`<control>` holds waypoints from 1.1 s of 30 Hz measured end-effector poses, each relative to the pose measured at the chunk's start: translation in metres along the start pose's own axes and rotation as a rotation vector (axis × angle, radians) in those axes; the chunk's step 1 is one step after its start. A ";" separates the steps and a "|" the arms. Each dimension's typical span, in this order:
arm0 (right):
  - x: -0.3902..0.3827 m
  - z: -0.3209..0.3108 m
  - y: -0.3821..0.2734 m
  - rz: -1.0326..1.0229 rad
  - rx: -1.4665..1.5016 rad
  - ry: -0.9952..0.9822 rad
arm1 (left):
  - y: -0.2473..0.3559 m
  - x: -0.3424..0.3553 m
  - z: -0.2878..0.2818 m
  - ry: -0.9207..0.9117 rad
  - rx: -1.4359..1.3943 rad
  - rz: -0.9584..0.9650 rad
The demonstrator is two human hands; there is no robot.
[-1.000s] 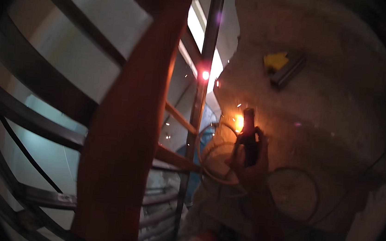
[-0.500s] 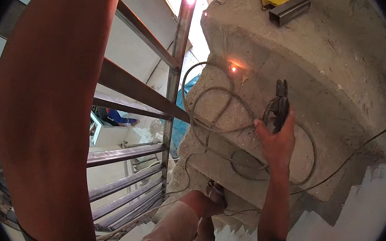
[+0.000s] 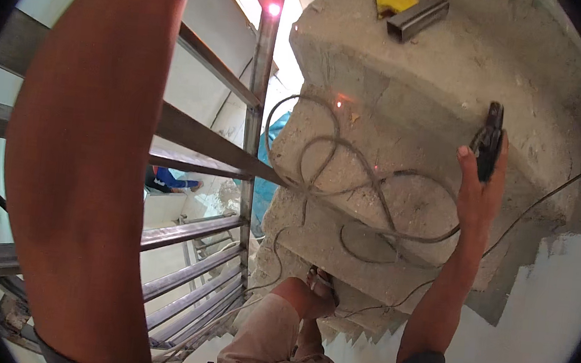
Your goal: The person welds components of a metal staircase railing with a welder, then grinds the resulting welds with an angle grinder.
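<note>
My right hand (image 3: 482, 189) is closed around a black welding electrode holder (image 3: 491, 141), held over the right part of the rough concrete stairs (image 3: 378, 144). No rod can be made out in its jaws. A dark welding cable (image 3: 374, 182) lies in loose loops on the steps to the left of that hand. My left forearm (image 3: 86, 162) reaches up across the left side, and its hand is beyond the upper edge. Beside it stands a metal railing (image 3: 258, 94) with flat bars, and a bright pink-red glowing spot (image 3: 273, 9) shows high on its post.
A short square metal tube (image 3: 418, 20) and a yellow angular piece (image 3: 394, 3) lie on an upper step. A small ember (image 3: 339, 104) glows on the step below. My foot (image 3: 322, 286) stands lower down. Through the railing, another person's blue-clad leg (image 3: 173, 179) shows below.
My right hand has moved right and slightly up with the electrode holder, dragging the cable loops along. The orange glow on the step has shrunk. The view has shifted a little.
</note>
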State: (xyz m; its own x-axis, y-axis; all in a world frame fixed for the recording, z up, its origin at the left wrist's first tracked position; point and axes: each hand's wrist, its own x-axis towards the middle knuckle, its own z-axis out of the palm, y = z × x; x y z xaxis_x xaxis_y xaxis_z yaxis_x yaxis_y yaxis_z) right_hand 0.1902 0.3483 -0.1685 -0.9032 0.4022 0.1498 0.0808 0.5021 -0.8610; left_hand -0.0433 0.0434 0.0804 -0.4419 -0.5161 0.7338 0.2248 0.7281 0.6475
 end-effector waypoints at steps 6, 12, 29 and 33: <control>-0.002 -0.015 -0.009 0.044 0.082 -0.095 | -0.008 0.009 -0.003 -0.019 -0.106 -0.037; -0.050 -0.012 -0.006 0.071 0.275 -0.167 | -0.027 0.034 0.018 0.147 0.160 0.083; -0.099 -0.114 -0.140 0.251 0.365 -0.240 | 0.010 0.009 0.003 0.168 -0.018 -0.194; -0.088 -0.159 -0.189 0.037 0.238 -0.126 | 0.027 0.004 0.004 0.028 -0.036 -0.333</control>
State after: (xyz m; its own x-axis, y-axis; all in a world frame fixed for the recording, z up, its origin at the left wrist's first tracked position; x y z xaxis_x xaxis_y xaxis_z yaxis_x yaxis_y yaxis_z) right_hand 0.3209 0.3397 0.0581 -0.9479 0.3115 0.0669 0.0274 0.2890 -0.9569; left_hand -0.0431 0.0625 0.0999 -0.4723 -0.7353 0.4861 0.1028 0.5017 0.8589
